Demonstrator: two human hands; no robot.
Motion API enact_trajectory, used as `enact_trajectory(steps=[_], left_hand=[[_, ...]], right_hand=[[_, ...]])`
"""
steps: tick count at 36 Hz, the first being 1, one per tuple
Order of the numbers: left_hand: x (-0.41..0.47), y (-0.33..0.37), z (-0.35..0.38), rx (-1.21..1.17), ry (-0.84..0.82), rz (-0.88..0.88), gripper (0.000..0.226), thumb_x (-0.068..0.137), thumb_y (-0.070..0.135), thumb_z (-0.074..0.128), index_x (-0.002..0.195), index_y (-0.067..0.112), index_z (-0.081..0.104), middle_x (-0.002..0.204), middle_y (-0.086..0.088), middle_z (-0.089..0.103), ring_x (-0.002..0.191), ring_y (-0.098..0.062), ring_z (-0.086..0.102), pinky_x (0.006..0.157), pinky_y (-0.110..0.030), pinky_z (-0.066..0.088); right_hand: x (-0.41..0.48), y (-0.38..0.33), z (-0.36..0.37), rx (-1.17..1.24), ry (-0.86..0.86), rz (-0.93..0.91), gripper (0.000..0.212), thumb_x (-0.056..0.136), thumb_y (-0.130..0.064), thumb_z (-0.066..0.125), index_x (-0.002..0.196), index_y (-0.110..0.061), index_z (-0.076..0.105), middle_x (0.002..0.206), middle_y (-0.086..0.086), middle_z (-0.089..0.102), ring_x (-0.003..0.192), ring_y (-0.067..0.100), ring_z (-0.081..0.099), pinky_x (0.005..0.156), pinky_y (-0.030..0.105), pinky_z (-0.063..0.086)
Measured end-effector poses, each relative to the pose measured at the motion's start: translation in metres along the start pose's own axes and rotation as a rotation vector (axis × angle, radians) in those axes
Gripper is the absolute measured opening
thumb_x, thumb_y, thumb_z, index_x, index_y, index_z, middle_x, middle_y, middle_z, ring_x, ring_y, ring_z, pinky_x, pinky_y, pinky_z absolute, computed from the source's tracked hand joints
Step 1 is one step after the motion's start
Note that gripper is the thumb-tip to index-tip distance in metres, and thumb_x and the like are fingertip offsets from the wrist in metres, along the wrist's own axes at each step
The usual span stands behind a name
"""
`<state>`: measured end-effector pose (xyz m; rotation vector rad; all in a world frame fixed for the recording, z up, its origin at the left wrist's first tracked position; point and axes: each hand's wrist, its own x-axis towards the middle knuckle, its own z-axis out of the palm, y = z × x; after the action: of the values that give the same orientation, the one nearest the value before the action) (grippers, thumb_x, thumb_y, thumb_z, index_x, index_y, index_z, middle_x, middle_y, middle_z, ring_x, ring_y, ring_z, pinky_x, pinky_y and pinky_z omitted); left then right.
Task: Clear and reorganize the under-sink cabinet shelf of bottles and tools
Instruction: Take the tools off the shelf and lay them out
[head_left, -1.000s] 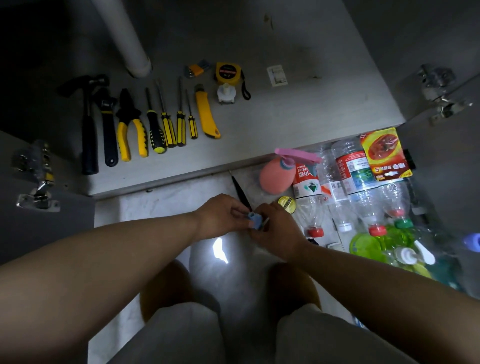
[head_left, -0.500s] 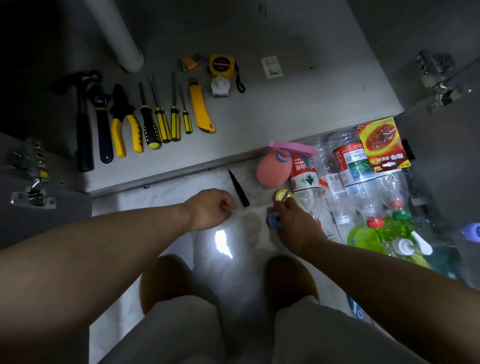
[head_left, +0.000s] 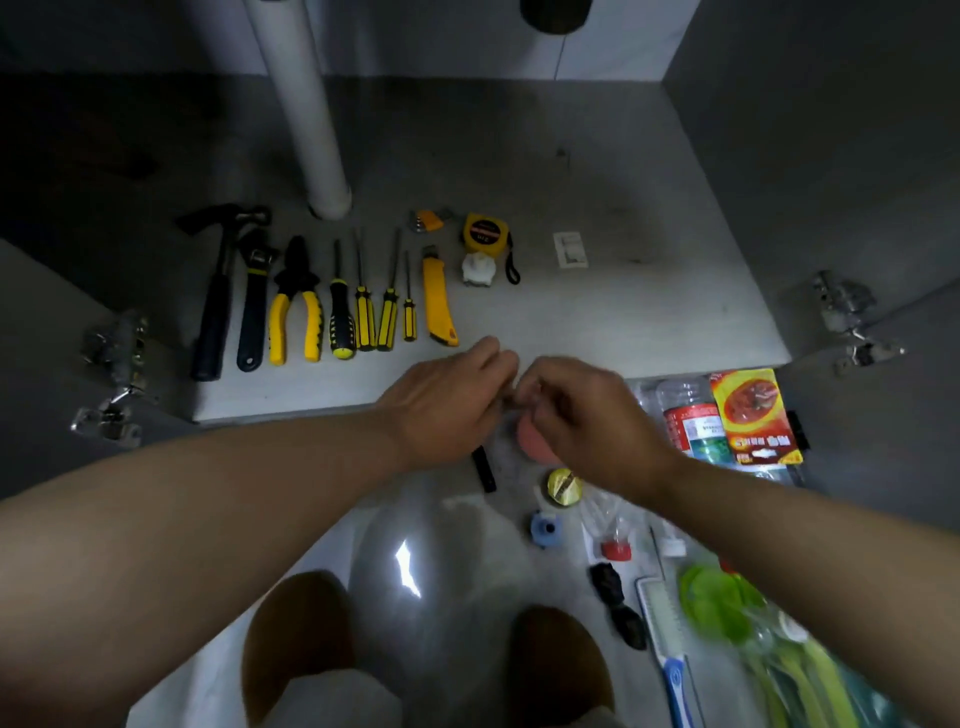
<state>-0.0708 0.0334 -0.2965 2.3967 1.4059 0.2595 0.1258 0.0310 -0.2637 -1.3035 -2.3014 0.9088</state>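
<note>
My left hand (head_left: 447, 405) and my right hand (head_left: 587, 415) meet fingertip to fingertip just over the front edge of the cabinet shelf (head_left: 623, 322). Both have their fingers curled and pinched; blur hides whether anything sits between them. A row of tools lies on the shelf's left: hammer (head_left: 213, 312), wrench (head_left: 253, 306), yellow pliers (head_left: 295, 306), several screwdrivers (head_left: 363, 306), a yellow utility knife (head_left: 437, 301) and a tape measure (head_left: 484, 234). A pink spray bottle (head_left: 535, 441) lies partly hidden under my right hand.
On the floor lie a small blue piece (head_left: 544, 528), a yellow round cap (head_left: 562, 486), a black tool (head_left: 483, 467), plastic bottles (head_left: 693, 426), a red-and-yellow packet (head_left: 756, 415), green bottles (head_left: 727, 608) and a toothbrush (head_left: 670, 654). A white drain pipe (head_left: 306, 114) stands on the shelf. Door hinges (head_left: 852, 322) flank the opening.
The blue piece was put down on the floor by my right hand. Both hands then moved forward to the shelf edge and came together. The camera tilted up into the cabinet.
</note>
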Motion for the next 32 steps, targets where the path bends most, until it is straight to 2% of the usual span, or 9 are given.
enact_trajectory(steps=[4, 8, 11, 14, 17, 21, 26, 29, 32], left_hand=[[0.022, -0.023, -0.007, 0.007, 0.153, -0.164, 0.022, 0.087, 0.019, 0.058, 0.108, 0.017, 0.052, 0.108, -0.005, 0.041, 0.086, -0.026, 0.05, 0.066, -0.046, 0.049], [0.048, -0.051, -0.012, -0.003, 0.125, -0.319, 0.06, 0.083, 0.018, 0.058, 0.142, 0.025, 0.045, 0.133, -0.013, 0.038, 0.117, -0.039, 0.047, 0.094, -0.047, 0.047], [0.065, -0.066, -0.011, 0.09, 0.064, -0.298, 0.076, 0.085, 0.023, 0.061, 0.154, 0.032, 0.031, 0.149, -0.01, 0.032, 0.136, -0.036, 0.033, 0.109, -0.045, 0.034], [0.08, -0.079, -0.009, 0.143, -0.015, -0.241, 0.078, 0.085, 0.028, 0.062, 0.156, 0.033, 0.028, 0.159, -0.008, 0.025, 0.145, -0.033, 0.024, 0.116, -0.046, 0.025], [0.088, -0.084, -0.006, 0.135, -0.027, -0.237, 0.071, 0.084, 0.027, 0.063, 0.15, 0.033, 0.038, 0.156, -0.006, 0.031, 0.142, -0.032, 0.029, 0.113, -0.046, 0.028], [0.094, -0.079, -0.005, 0.157, 0.109, -0.254, 0.046, 0.084, 0.023, 0.063, 0.129, 0.028, 0.055, 0.133, -0.006, 0.048, 0.124, -0.032, 0.043, 0.098, -0.043, 0.035], [0.093, -0.076, 0.001, 0.055, 0.155, -0.265, 0.044, 0.087, 0.018, 0.061, 0.13, 0.028, 0.057, 0.133, -0.007, 0.05, 0.123, -0.034, 0.043, 0.098, -0.044, 0.036], [0.086, -0.07, 0.007, 0.095, 0.177, -0.217, 0.04, 0.084, 0.022, 0.064, 0.124, 0.027, 0.058, 0.128, -0.004, 0.055, 0.122, -0.031, 0.045, 0.104, -0.042, 0.034], [0.076, -0.068, 0.012, 0.109, 0.201, -0.173, 0.036, 0.082, 0.026, 0.065, 0.118, 0.028, 0.061, 0.119, -0.002, 0.058, 0.117, -0.029, 0.047, 0.099, -0.041, 0.036]], right_hand=[[0.056, 0.007, -0.019, -0.092, 0.04, 0.131, 0.018, 0.086, -0.01, 0.055, 0.094, -0.019, 0.067, 0.093, 0.003, 0.066, 0.079, 0.017, 0.061, 0.072, 0.035, 0.051], [0.103, 0.024, -0.026, -0.141, -0.042, 0.278, 0.021, 0.089, -0.01, 0.056, 0.107, -0.01, 0.066, 0.107, 0.015, 0.065, 0.091, 0.028, 0.065, 0.081, 0.038, 0.054], [0.129, 0.034, -0.025, -0.216, -0.09, 0.365, 0.042, 0.09, -0.016, 0.061, 0.131, -0.015, 0.053, 0.131, 0.018, 0.045, 0.109, 0.038, 0.056, 0.089, 0.037, 0.052], [0.154, 0.038, -0.02, -0.235, -0.059, 0.367, 0.053, 0.089, -0.018, 0.062, 0.14, -0.021, 0.046, 0.138, 0.016, 0.037, 0.115, 0.041, 0.054, 0.088, 0.033, 0.047], [0.173, 0.041, -0.018, -0.315, -0.053, 0.307, 0.057, 0.089, -0.024, 0.064, 0.143, -0.022, 0.044, 0.142, 0.018, 0.034, 0.12, 0.043, 0.053, 0.099, 0.037, 0.046], [0.195, 0.047, -0.021, -0.426, -0.149, 0.246, 0.077, 0.086, -0.016, 0.067, 0.152, -0.033, 0.03, 0.158, 0.014, 0.017, 0.136, 0.042, 0.04, 0.105, 0.043, 0.046], [0.217, 0.048, -0.018, -0.496, -0.272, 0.206, 0.087, 0.086, -0.021, 0.071, 0.156, -0.038, 0.022, 0.166, 0.009, 0.003, 0.146, 0.042, 0.026, 0.11, 0.049, 0.042], [0.219, 0.052, -0.01, -0.503, -0.342, 0.162, 0.079, 0.09, -0.027, 0.065, 0.157, -0.032, 0.024, 0.167, 0.01, 0.008, 0.148, 0.04, 0.025, 0.117, 0.046, 0.034], [0.212, 0.054, -0.005, -0.449, -0.265, 0.183, 0.077, 0.086, -0.028, 0.069, 0.153, -0.033, 0.031, 0.159, 0.012, 0.024, 0.14, 0.042, 0.035, 0.109, 0.048, 0.042]])
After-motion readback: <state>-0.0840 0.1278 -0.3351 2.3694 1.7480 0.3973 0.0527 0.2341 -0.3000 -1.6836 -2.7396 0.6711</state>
